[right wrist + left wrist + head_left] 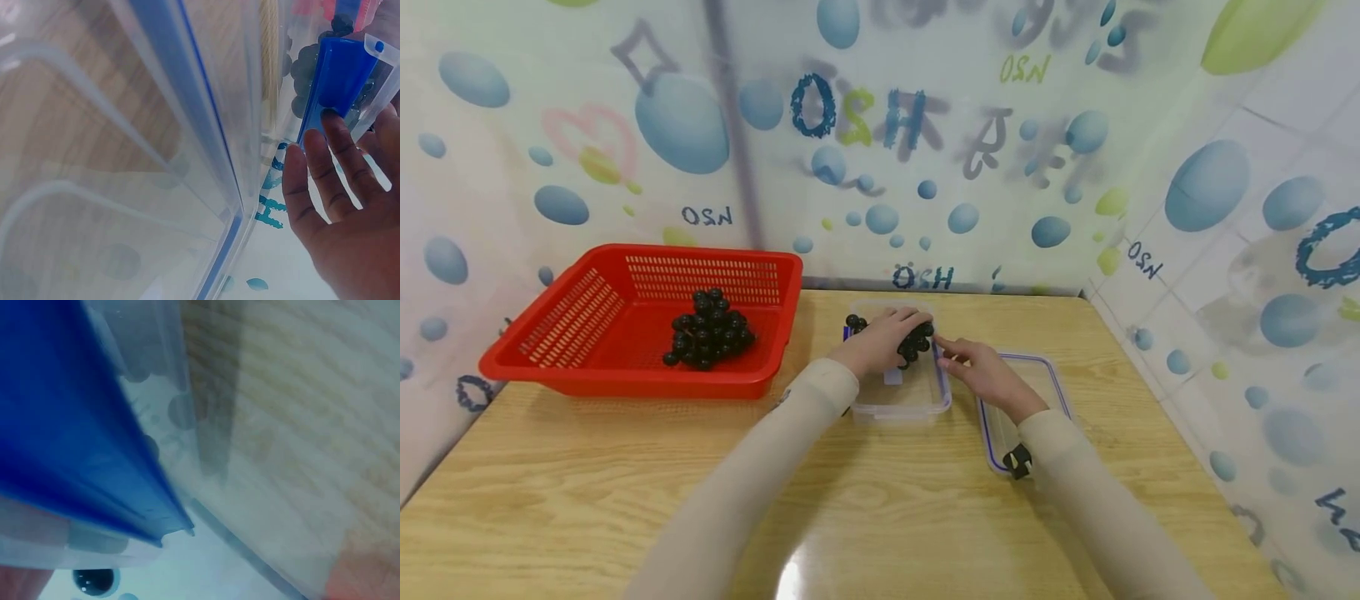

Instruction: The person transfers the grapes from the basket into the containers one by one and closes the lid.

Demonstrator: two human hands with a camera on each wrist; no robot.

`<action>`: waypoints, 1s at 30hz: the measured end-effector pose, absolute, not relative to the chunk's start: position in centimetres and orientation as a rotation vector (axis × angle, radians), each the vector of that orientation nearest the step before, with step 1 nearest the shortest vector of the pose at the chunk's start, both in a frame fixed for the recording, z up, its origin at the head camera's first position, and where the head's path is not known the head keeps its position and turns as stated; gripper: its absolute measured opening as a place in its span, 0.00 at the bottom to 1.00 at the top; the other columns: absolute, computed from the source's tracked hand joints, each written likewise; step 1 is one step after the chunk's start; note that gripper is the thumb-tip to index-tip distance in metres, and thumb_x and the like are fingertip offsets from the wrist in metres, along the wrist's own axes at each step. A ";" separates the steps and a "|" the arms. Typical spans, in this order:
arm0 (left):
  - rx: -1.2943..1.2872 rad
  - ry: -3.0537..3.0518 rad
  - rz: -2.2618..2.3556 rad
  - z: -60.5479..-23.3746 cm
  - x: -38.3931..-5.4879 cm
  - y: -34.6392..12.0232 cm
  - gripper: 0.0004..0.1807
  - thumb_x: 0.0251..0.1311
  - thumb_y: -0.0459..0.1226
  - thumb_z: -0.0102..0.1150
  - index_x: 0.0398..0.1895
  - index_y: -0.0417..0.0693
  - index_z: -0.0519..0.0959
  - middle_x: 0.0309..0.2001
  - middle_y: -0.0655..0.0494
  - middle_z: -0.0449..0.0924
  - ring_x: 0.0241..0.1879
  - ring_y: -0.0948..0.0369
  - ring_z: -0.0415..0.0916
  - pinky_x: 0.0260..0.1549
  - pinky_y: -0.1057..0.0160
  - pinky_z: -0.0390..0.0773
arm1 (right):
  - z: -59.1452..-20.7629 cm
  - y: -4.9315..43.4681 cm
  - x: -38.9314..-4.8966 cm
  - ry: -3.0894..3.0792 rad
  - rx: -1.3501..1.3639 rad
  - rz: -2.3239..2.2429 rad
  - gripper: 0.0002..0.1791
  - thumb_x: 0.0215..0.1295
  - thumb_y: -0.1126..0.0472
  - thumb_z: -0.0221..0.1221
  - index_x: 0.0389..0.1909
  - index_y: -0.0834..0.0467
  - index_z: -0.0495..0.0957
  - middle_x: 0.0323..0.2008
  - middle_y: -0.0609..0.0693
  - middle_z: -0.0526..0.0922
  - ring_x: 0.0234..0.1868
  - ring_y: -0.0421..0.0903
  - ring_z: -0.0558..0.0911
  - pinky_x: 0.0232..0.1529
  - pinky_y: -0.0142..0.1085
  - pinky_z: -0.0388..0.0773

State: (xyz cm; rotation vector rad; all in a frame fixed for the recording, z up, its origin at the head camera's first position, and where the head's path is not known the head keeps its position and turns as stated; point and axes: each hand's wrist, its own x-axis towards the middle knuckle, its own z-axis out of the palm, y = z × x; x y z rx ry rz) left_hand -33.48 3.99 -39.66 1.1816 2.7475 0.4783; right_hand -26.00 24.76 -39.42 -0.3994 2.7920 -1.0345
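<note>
In the head view, a clear plastic container (901, 408) stands on the table. My left hand (880, 340) reaches over it and holds a bunch of dark grapes (914, 343) inside, fingers bent over the top and partly covering it. At the container's right side, my right hand (985, 373) has its fingertips by the wall. In the right wrist view, those fingers (340, 156) are spread and fairly straight against the blue latch (340, 75). The left wrist view is filled mostly by another blue latch (81, 437); little of the left hand shows there.
A red basket (760, 379) at the left holds another bunch of dark grapes (709, 329). Under the right forearm lies a clear lid with a blue seal (1051, 367). A patterned cloth wall (880, 175) stands behind the wooden table (865, 508).
</note>
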 end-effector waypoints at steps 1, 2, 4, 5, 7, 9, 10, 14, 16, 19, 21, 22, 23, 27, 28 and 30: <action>1.186 2.741 0.493 -39.8 -33.5 4.0 0.47 0.59 0.32 0.68 0.77 0.57 0.52 0.75 0.53 0.53 0.72 0.49 0.50 0.64 0.51 0.63 | -39.5 24.8 -26.0 2.791 -0.403 -1.034 0.27 0.76 0.56 0.52 0.72 0.58 0.64 0.58 0.56 0.77 0.51 0.52 0.75 0.48 0.47 0.74; 1.191 2.738 0.494 -39.8 -33.5 4.0 0.48 0.59 0.32 0.68 0.78 0.56 0.51 0.75 0.52 0.53 0.73 0.50 0.49 0.65 0.51 0.61 | -39.5 24.8 -26.0 2.789 -0.400 -1.033 0.27 0.76 0.56 0.52 0.72 0.58 0.64 0.59 0.57 0.76 0.51 0.52 0.75 0.49 0.47 0.74; 1.209 2.755 0.455 -39.8 -33.4 4.0 0.49 0.59 0.32 0.68 0.78 0.54 0.48 0.75 0.51 0.53 0.73 0.50 0.49 0.67 0.52 0.57 | -39.6 24.9 -26.0 2.787 -0.389 -1.030 0.27 0.76 0.56 0.52 0.72 0.58 0.64 0.60 0.57 0.76 0.52 0.52 0.75 0.49 0.48 0.74; 1.219 2.775 0.412 -39.8 -33.3 4.0 0.50 0.59 0.34 0.68 0.79 0.53 0.48 0.75 0.51 0.53 0.73 0.51 0.50 0.68 0.52 0.54 | -39.6 24.9 -26.0 2.786 -0.387 -1.026 0.27 0.76 0.56 0.52 0.72 0.58 0.64 0.61 0.57 0.75 0.52 0.53 0.75 0.50 0.48 0.74; 1.222 2.845 0.291 -39.9 -33.1 4.0 0.50 0.60 0.38 0.68 0.79 0.53 0.47 0.75 0.53 0.53 0.73 0.52 0.51 0.70 0.49 0.49 | -39.7 24.9 -26.0 2.781 -0.374 -1.029 0.27 0.76 0.56 0.52 0.72 0.57 0.64 0.62 0.57 0.74 0.53 0.53 0.75 0.51 0.49 0.74; 1.188 2.933 0.144 -40.0 -32.7 3.9 0.49 0.60 0.44 0.68 0.79 0.58 0.48 0.75 0.57 0.54 0.72 0.52 0.54 0.69 0.43 0.48 | -39.8 24.8 -26.1 2.773 -0.362 -1.035 0.27 0.76 0.55 0.52 0.72 0.56 0.64 0.62 0.56 0.74 0.53 0.52 0.75 0.51 0.49 0.74; 1.157 2.974 0.085 -40.1 -32.5 3.9 0.49 0.60 0.46 0.67 0.79 0.60 0.48 0.75 0.59 0.55 0.71 0.51 0.55 0.68 0.40 0.48 | -39.8 24.8 -26.1 2.768 -0.360 -1.037 0.27 0.76 0.55 0.52 0.72 0.55 0.63 0.62 0.56 0.74 0.53 0.52 0.75 0.52 0.49 0.74; 1.031 3.055 -0.009 -40.5 -31.8 3.7 0.48 0.61 0.53 0.63 0.79 0.70 0.45 0.75 0.59 0.55 0.68 0.46 0.59 0.60 0.32 0.54 | -39.8 24.7 -26.2 2.761 -0.343 -1.043 0.27 0.76 0.56 0.52 0.72 0.53 0.63 0.62 0.56 0.74 0.53 0.53 0.75 0.51 0.49 0.75; 1.003 3.048 0.034 -40.7 -31.8 3.6 0.48 0.63 0.53 0.61 0.79 0.70 0.42 0.75 0.58 0.54 0.67 0.45 0.60 0.61 0.33 0.53 | -39.8 24.7 -26.2 2.762 -0.348 -1.043 0.27 0.76 0.56 0.52 0.73 0.53 0.63 0.63 0.56 0.73 0.54 0.53 0.75 0.52 0.50 0.74; 1.000 3.003 0.145 -40.8 -32.1 3.7 0.47 0.65 0.51 0.61 0.79 0.67 0.42 0.75 0.57 0.53 0.68 0.48 0.59 0.64 0.39 0.50 | -39.6 24.7 -26.3 2.763 -0.357 -1.042 0.27 0.76 0.56 0.52 0.73 0.53 0.63 0.63 0.56 0.74 0.55 0.53 0.75 0.53 0.50 0.74; 1.015 2.935 0.283 -40.7 -32.6 3.8 0.46 0.66 0.46 0.62 0.79 0.64 0.45 0.75 0.55 0.54 0.70 0.48 0.56 0.67 0.43 0.47 | -39.5 24.7 -26.2 2.763 -0.378 -1.034 0.27 0.76 0.57 0.52 0.72 0.55 0.63 0.59 0.56 0.76 0.55 0.53 0.75 0.53 0.50 0.74; 1.013 2.893 0.355 -40.6 -32.8 3.9 0.45 0.66 0.43 0.62 0.79 0.62 0.46 0.75 0.54 0.55 0.71 0.48 0.53 0.68 0.44 0.46 | -39.4 24.7 -26.2 2.762 -0.382 -1.029 0.27 0.76 0.56 0.52 0.72 0.55 0.63 0.57 0.56 0.77 0.54 0.53 0.75 0.52 0.49 0.74; 1.009 2.850 0.413 -40.5 -33.0 4.0 0.45 0.66 0.40 0.62 0.79 0.60 0.46 0.74 0.52 0.55 0.72 0.47 0.51 0.69 0.45 0.45 | -39.3 24.7 -26.2 2.763 -0.391 -1.022 0.27 0.76 0.56 0.52 0.72 0.56 0.63 0.56 0.55 0.78 0.54 0.53 0.75 0.51 0.49 0.74; 0.947 2.729 0.549 -40.4 -33.6 4.2 0.45 0.66 0.37 0.59 0.79 0.57 0.45 0.74 0.48 0.56 0.74 0.45 0.42 0.69 0.43 0.40 | -39.0 24.7 -26.3 2.767 -0.411 -1.000 0.27 0.76 0.56 0.52 0.72 0.57 0.63 0.50 0.54 0.79 0.50 0.52 0.76 0.46 0.45 0.75; 0.936 2.719 0.550 -40.4 -33.7 4.3 0.45 0.67 0.38 0.59 0.79 0.57 0.44 0.74 0.48 0.55 0.74 0.45 0.42 0.69 0.42 0.39 | -38.9 24.7 -26.3 2.768 -0.408 -0.995 0.27 0.76 0.57 0.52 0.72 0.57 0.63 0.50 0.54 0.79 0.50 0.51 0.75 0.45 0.44 0.74; 0.944 2.712 0.534 -40.3 -33.8 4.4 0.44 0.68 0.39 0.58 0.79 0.56 0.43 0.75 0.47 0.54 0.74 0.44 0.42 0.69 0.41 0.36 | -38.9 24.7 -26.4 2.772 -0.400 -0.988 0.27 0.76 0.57 0.52 0.72 0.57 0.63 0.50 0.54 0.79 0.49 0.51 0.75 0.44 0.44 0.74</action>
